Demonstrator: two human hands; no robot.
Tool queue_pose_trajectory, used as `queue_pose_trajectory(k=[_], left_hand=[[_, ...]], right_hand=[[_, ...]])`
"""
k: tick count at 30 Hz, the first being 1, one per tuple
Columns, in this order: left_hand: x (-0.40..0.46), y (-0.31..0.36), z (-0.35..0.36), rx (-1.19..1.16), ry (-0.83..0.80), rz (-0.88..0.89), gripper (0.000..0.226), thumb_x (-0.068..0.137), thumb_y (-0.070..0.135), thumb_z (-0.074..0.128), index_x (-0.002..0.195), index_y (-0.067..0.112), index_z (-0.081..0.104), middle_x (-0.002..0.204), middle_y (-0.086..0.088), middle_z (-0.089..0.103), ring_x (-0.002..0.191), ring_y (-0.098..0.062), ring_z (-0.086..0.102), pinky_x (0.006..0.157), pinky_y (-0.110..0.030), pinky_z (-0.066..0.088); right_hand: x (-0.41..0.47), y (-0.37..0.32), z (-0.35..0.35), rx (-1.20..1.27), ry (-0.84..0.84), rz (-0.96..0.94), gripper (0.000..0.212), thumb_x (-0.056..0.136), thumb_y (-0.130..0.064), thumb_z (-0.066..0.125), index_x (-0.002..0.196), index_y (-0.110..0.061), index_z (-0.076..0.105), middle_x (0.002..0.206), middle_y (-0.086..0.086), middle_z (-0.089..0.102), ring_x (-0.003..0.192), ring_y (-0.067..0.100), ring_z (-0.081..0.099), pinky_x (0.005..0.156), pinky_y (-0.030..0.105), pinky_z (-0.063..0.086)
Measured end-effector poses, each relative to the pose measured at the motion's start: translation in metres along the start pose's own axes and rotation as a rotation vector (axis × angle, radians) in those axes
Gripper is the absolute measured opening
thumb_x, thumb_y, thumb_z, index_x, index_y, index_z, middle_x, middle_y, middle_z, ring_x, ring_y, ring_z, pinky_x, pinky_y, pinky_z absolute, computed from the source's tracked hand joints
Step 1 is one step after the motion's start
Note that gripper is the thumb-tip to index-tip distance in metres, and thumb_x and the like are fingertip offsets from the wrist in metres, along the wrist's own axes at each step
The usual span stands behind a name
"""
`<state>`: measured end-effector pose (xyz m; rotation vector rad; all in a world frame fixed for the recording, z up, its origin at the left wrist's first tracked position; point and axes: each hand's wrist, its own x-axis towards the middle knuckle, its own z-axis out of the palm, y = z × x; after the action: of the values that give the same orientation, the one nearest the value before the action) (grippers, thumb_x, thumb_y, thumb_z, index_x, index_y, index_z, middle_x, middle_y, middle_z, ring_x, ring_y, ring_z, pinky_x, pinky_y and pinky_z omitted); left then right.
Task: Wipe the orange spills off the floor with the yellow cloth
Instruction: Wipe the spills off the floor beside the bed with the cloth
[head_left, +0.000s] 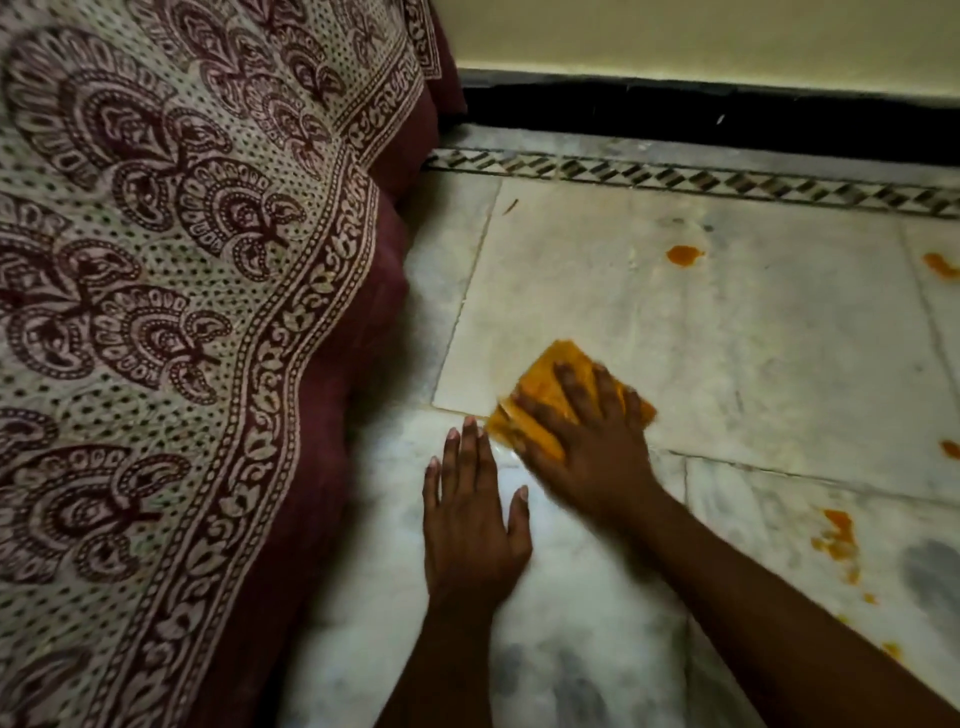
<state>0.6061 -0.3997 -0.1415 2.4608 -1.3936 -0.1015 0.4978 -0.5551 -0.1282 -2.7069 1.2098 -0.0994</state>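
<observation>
My right hand (587, 441) presses flat on the yellow cloth (545, 387) on the marble floor (753, 364), fingers spread over it; the hand is blurred. My left hand (470, 525) rests flat on the floor just left of the cloth, fingers straight. Orange spills lie on the tiles: one blob (684, 254) at upper right, another (940, 266) at the right edge, a small one (951, 449) lower on the right edge, and a smeared patch (837, 535) beside my right forearm.
A bed or mattress with a maroon and cream patterned cover (171, 312) fills the left side, its edge hanging to the floor. A patterned tile border (675, 176) and a black skirting (727, 124) run along the wall at the back.
</observation>
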Motion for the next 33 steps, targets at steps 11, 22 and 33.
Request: queue_pose_trajectory(k=[11, 22, 33], left_hand=[[-0.001, -0.001, 0.002, 0.029, -0.003, -0.009, 0.079, 0.105, 0.052, 0.033, 0.170, 0.012, 0.014, 0.180, -0.002, 0.005, 0.167, -0.020, 0.004, 0.134, -0.046, 0.014], [-0.001, 0.001, -0.006, -0.008, -0.005, -0.007, 0.078, 0.103, 0.051, 0.038, 0.169, 0.012, 0.022, 0.179, -0.004, 0.013, 0.166, -0.022, 0.011, 0.134, -0.046, 0.012], [0.000, 0.002, -0.007, 0.037, -0.013, -0.010, 0.079, 0.103, 0.051, 0.036, 0.169, 0.012, 0.021, 0.179, -0.006, 0.013, 0.166, -0.023, 0.012, 0.132, -0.051, 0.020]], right_hand=[[0.055, 0.053, -0.027, 0.158, 0.008, 0.660, 0.068, 0.096, -0.081, 0.027, 0.159, -0.057, 0.021, 0.177, 0.005, -0.001, 0.157, 0.050, -0.010, 0.122, 0.070, -0.010], [-0.055, 0.048, -0.017, 0.075, 0.074, 0.335, 0.069, 0.088, -0.086, 0.035, 0.153, -0.062, 0.033, 0.176, -0.002, 0.011, 0.161, 0.039, 0.005, 0.126, 0.062, 0.003], [0.038, 0.031, -0.016, 0.148, 0.029, 0.532, 0.068, 0.093, -0.080, 0.033, 0.157, -0.057, 0.028, 0.177, 0.001, 0.003, 0.160, 0.043, -0.008, 0.125, 0.066, -0.006]])
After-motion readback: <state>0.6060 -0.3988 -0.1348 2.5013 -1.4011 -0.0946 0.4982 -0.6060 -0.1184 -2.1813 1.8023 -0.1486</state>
